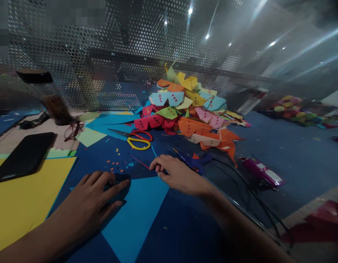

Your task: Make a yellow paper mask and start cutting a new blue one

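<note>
My left hand [89, 197] lies with its fingers spread over the upper left part of a blue paper sheet [138, 212]. Just past that sheet's top right corner, my right hand [177, 171] has its fingers curled together at the end of a thin red stick [141, 161]. What exactly the stick is I cannot make out. Beyond the hands lie scissors [138, 140] with one red and one yellow handle. Small paper bits [116, 164] are scattered between the scissors and my left hand. A blue glue gun [194, 162] rests close behind my right hand.
A heap of coloured folded papers [185, 106] stands against the perforated metal screen [116, 65]. At left are yellow paper [26, 208], a black phone [25, 155], glasses [73, 130] and a bottle [55, 104]. A purple device [263, 173] and black cables [256, 197] lie right.
</note>
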Motion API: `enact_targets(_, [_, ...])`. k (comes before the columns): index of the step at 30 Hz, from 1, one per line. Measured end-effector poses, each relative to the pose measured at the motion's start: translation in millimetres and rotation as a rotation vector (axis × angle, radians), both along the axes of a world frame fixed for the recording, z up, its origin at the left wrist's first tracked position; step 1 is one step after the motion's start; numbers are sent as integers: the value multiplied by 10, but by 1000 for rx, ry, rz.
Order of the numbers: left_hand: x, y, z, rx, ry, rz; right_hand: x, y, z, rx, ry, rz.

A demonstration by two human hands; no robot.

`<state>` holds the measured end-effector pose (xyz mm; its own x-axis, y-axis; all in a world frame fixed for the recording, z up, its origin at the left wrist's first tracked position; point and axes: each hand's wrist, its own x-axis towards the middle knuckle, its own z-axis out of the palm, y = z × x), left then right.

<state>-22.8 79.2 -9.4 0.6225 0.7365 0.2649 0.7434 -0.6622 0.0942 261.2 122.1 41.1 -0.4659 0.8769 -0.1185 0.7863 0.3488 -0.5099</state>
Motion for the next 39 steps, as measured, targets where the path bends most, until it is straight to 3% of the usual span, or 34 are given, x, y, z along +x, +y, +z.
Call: enact_targets(39, [-24,-2,-24,-13,-9,6,283,-42,-10,-11,-52,-7])
